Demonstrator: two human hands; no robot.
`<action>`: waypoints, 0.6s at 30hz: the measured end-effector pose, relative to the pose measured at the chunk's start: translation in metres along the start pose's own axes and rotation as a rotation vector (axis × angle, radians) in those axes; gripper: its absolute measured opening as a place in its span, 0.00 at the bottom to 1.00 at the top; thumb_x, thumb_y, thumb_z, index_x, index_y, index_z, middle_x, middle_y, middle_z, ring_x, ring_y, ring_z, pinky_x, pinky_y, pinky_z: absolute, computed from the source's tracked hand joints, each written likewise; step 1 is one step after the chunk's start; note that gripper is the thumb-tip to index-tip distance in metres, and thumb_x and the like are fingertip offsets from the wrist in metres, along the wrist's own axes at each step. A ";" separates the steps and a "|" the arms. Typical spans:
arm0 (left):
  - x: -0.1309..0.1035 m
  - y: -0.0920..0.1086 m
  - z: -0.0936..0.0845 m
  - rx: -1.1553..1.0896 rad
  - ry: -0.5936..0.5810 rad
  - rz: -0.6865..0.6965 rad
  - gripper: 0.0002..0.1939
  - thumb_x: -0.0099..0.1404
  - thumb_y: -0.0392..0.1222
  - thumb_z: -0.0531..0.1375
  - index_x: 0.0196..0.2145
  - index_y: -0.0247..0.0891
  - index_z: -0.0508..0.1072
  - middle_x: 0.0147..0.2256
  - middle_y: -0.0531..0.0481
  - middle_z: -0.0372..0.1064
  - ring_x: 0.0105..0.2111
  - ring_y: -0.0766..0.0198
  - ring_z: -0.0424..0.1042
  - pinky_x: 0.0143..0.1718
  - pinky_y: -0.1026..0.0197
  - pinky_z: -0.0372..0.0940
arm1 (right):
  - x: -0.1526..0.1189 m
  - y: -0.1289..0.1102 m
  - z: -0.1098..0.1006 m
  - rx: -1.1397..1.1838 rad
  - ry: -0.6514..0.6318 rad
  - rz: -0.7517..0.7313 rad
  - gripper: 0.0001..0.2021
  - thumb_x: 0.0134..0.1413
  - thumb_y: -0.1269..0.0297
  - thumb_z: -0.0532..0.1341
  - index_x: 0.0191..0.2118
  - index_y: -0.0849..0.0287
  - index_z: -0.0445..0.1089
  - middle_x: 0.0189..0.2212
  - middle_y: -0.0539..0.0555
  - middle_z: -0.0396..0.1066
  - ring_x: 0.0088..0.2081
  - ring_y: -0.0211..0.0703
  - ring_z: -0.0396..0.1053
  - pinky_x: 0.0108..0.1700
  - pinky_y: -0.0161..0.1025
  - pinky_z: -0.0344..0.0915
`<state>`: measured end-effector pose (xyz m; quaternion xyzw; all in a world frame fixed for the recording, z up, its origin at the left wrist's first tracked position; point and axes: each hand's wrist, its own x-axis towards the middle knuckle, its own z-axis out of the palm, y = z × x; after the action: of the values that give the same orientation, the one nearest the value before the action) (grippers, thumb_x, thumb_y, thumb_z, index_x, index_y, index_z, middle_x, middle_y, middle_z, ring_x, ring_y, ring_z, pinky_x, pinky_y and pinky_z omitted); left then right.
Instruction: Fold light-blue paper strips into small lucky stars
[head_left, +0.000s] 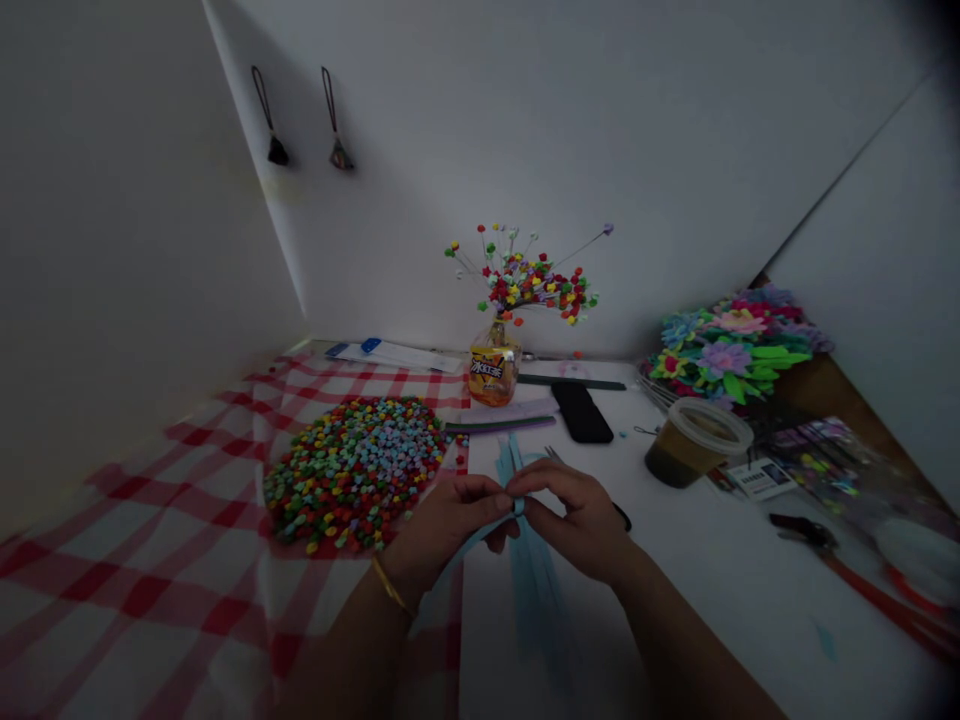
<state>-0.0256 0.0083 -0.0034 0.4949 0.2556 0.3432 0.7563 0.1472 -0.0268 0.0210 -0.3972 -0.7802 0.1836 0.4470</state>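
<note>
A light blue paper strip runs under my left hand, its folded end pinched between the fingertips of both hands. My left hand is closed on the strip, with thumb and index finger at the fold. My right hand meets it from the other side, thumb and index finger closed on the same small folded end. Beneath my hands lies a bundle of loose light blue paper strips on the white tabletop. Scissors, partly hidden by my right hand, show a blade tip and part of a dark handle.
Left is a large heap of colourful paper stars on a red-and-white checked cloth. Behind stand a bottle holding star stems and a black phone. To the right are a plastic tub, craft flowers and pliers.
</note>
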 end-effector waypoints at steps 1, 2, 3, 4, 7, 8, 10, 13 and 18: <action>0.000 0.000 0.000 -0.003 0.009 0.011 0.13 0.53 0.46 0.66 0.24 0.32 0.73 0.21 0.50 0.70 0.19 0.69 0.65 0.23 0.64 0.58 | 0.000 0.000 0.000 -0.015 0.014 0.004 0.09 0.52 0.75 0.57 0.34 0.55 0.71 0.31 0.53 0.73 0.34 0.41 0.72 0.38 0.39 0.68; 0.000 0.000 0.001 -0.010 0.015 0.018 0.12 0.54 0.46 0.65 0.24 0.32 0.73 0.21 0.50 0.70 0.19 0.69 0.65 0.23 0.64 0.58 | 0.000 0.000 0.001 -0.030 0.023 0.013 0.08 0.52 0.74 0.57 0.33 0.56 0.71 0.30 0.53 0.72 0.33 0.41 0.72 0.37 0.39 0.68; 0.000 0.001 0.002 -0.016 0.020 0.022 0.12 0.54 0.45 0.65 0.25 0.32 0.73 0.21 0.50 0.70 0.20 0.68 0.65 0.24 0.64 0.59 | 0.001 0.000 0.001 -0.045 0.034 0.025 0.07 0.51 0.74 0.57 0.32 0.56 0.71 0.29 0.52 0.72 0.32 0.40 0.71 0.36 0.38 0.67; 0.001 0.001 0.002 -0.021 0.032 0.027 0.11 0.54 0.44 0.65 0.26 0.32 0.73 0.21 0.50 0.70 0.20 0.68 0.65 0.24 0.64 0.59 | 0.001 0.000 0.002 -0.061 0.048 0.042 0.07 0.51 0.74 0.57 0.32 0.56 0.71 0.28 0.52 0.72 0.31 0.40 0.71 0.35 0.38 0.67; 0.002 0.000 0.004 -0.016 0.098 0.049 0.12 0.48 0.40 0.69 0.29 0.33 0.72 0.23 0.52 0.70 0.22 0.68 0.66 0.25 0.65 0.59 | 0.001 -0.001 0.003 -0.114 0.079 0.105 0.07 0.49 0.74 0.58 0.31 0.56 0.71 0.26 0.51 0.71 0.29 0.40 0.70 0.34 0.37 0.66; 0.002 0.000 0.005 -0.016 0.114 0.053 0.13 0.46 0.38 0.70 0.29 0.33 0.72 0.24 0.52 0.70 0.22 0.68 0.67 0.26 0.65 0.60 | 0.002 -0.001 0.004 -0.125 0.078 0.124 0.07 0.49 0.74 0.58 0.31 0.56 0.71 0.26 0.50 0.71 0.29 0.40 0.70 0.33 0.37 0.66; 0.003 0.000 0.005 -0.017 0.118 0.062 0.14 0.45 0.37 0.70 0.29 0.34 0.72 0.24 0.53 0.69 0.23 0.68 0.67 0.27 0.64 0.60 | 0.002 -0.002 0.004 -0.132 0.066 0.156 0.06 0.49 0.73 0.57 0.30 0.57 0.71 0.25 0.50 0.71 0.29 0.40 0.70 0.33 0.37 0.66; 0.003 -0.001 0.006 0.001 0.108 0.088 0.10 0.48 0.37 0.68 0.27 0.33 0.72 0.23 0.53 0.69 0.24 0.68 0.66 0.29 0.63 0.61 | 0.001 -0.001 0.005 -0.128 0.069 0.178 0.05 0.49 0.72 0.58 0.29 0.56 0.70 0.25 0.50 0.71 0.29 0.40 0.69 0.32 0.37 0.66; 0.003 -0.001 0.005 -0.004 0.172 0.148 0.06 0.53 0.38 0.65 0.28 0.34 0.71 0.24 0.53 0.68 0.24 0.68 0.65 0.28 0.64 0.59 | -0.002 0.005 0.005 -0.093 0.208 0.147 0.04 0.50 0.69 0.60 0.34 0.56 0.69 0.31 0.52 0.70 0.35 0.42 0.69 0.38 0.39 0.66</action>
<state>-0.0200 0.0080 -0.0028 0.4795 0.2815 0.4396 0.7053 0.1457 -0.0247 0.0140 -0.4906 -0.7062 0.1374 0.4917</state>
